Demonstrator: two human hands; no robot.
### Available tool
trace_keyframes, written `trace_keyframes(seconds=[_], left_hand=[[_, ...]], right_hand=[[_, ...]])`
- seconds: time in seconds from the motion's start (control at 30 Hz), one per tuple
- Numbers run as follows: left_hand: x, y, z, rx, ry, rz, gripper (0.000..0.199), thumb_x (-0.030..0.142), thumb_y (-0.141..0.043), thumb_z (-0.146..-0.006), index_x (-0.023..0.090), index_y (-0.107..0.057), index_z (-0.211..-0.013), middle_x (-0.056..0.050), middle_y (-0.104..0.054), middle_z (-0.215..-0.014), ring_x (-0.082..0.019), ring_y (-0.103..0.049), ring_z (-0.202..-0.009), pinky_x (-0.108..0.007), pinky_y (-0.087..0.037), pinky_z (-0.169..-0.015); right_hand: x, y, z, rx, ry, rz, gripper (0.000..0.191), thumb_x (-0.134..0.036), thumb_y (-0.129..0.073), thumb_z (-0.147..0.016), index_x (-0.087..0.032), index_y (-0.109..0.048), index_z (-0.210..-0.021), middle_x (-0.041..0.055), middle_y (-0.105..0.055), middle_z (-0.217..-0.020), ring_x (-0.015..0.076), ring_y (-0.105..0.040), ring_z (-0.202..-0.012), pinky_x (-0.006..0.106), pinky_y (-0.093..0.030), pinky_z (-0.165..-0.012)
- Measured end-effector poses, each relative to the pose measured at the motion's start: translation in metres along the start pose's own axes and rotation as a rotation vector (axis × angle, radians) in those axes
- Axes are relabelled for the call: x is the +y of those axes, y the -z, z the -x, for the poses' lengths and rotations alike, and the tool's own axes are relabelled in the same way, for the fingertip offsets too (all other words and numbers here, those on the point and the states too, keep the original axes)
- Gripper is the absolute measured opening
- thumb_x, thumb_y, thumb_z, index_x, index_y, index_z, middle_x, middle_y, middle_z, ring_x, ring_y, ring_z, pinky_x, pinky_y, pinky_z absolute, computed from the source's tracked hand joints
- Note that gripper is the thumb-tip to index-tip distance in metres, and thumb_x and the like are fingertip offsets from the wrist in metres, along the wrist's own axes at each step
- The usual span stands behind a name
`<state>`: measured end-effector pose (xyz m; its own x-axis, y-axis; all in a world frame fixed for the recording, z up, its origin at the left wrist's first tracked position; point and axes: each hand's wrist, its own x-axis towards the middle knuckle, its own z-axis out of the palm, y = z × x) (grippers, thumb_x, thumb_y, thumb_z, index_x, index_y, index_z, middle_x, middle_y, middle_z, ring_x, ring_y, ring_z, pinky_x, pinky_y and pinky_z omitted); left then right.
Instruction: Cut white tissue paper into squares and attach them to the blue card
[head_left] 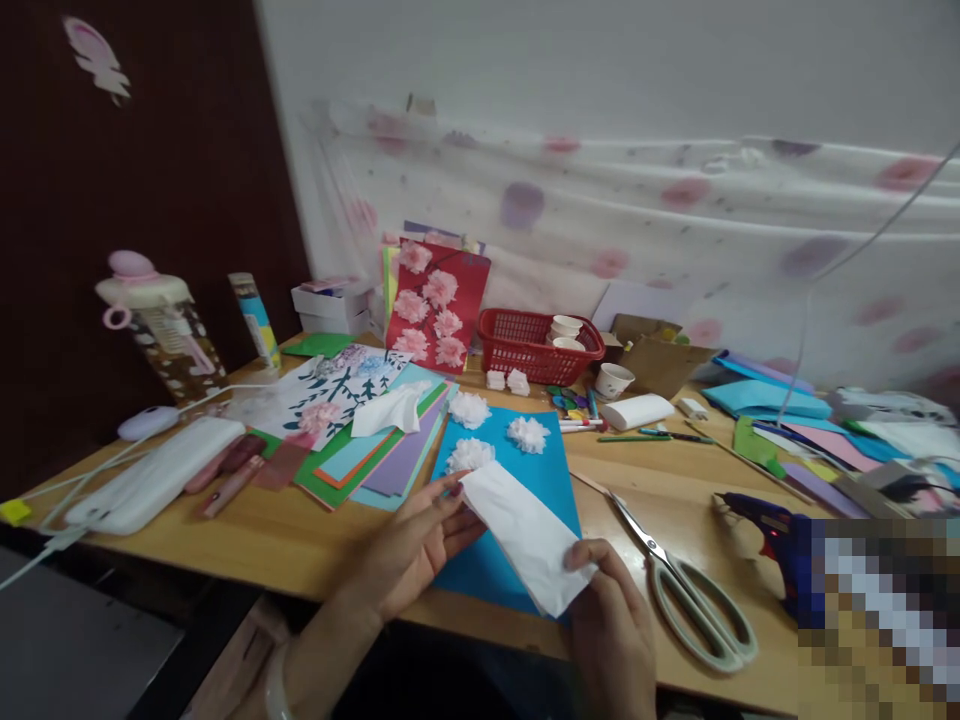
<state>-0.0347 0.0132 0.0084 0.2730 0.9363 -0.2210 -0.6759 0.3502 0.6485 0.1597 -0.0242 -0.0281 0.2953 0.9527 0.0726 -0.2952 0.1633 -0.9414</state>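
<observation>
Now holding a tissue (pixel 517 532) slantwise over the blue card (pixel 547 480), pinching its far end in the nearly closed left fingers (pixel 444 492) and its near end in the closed right fingers (pixel 601 555). Also seeing three white flowers (pixel 527 434) lying on the card, with scissors (pixel 654 546) lying just right on the bench (pixel 675 490).

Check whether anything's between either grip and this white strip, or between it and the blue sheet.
Nothing visible: your right grip holds the white strip by its near end, your left grip touches its far end. The blue sheet shows below; three white flowers sit toward its far side, one appearing beside the strip.
</observation>
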Motion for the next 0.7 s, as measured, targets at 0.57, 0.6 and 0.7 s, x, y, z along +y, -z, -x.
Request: trace_keyframes(seconds=[0.57, 0.6, 0.7], left_hand=[[0.009, -0.013, 0.007, -0.059, -0.276, -0.538, 0.029, 0.031, -0.078, -0.075, 0.015, -0.064, -0.094, -0.004, -0.077, -0.076, -0.018, -0.069, -0.073, -0.023, -0.049, -0.067], [0.011, -0.016, 0.008, -0.124, -0.267, -0.617, 0.022, 0.029, -0.075, -0.077, 0.015, -0.066, -0.091, -0.004, -0.076, -0.077, -0.018, -0.069, -0.075, -0.022, -0.048, -0.067], [0.011, -0.024, 0.009, -0.192, -0.326, -0.783, 0.01, 0.024, -0.067, -0.083, 0.017, -0.069, -0.089, -0.004, -0.076, -0.082, -0.018, -0.069, -0.079, -0.022, -0.049, -0.069]], right_hand=[[-0.013, -0.009, -0.01, -0.371, 0.021, 0.067, 0.071, -0.068, -0.075, -0.063, -0.025, -0.066, -0.119, 0.0102, -0.077, -0.091, 0.0287, -0.071, -0.077, 0.035, -0.055, -0.065], [-0.018, -0.015, -0.012, -0.322, 0.04, 0.126, 0.064, -0.064, -0.077, -0.066, -0.023, -0.069, -0.114, 0.0102, -0.077, -0.089, 0.0283, -0.071, -0.077, 0.035, -0.056, -0.066], [-0.03, -0.029, -0.012, -0.14, 0.091, 0.279, 0.042, -0.056, -0.078, -0.07, -0.019, -0.075, -0.09, 0.0077, -0.076, -0.077, 0.0251, -0.069, -0.069, 0.03, -0.056, -0.06]])
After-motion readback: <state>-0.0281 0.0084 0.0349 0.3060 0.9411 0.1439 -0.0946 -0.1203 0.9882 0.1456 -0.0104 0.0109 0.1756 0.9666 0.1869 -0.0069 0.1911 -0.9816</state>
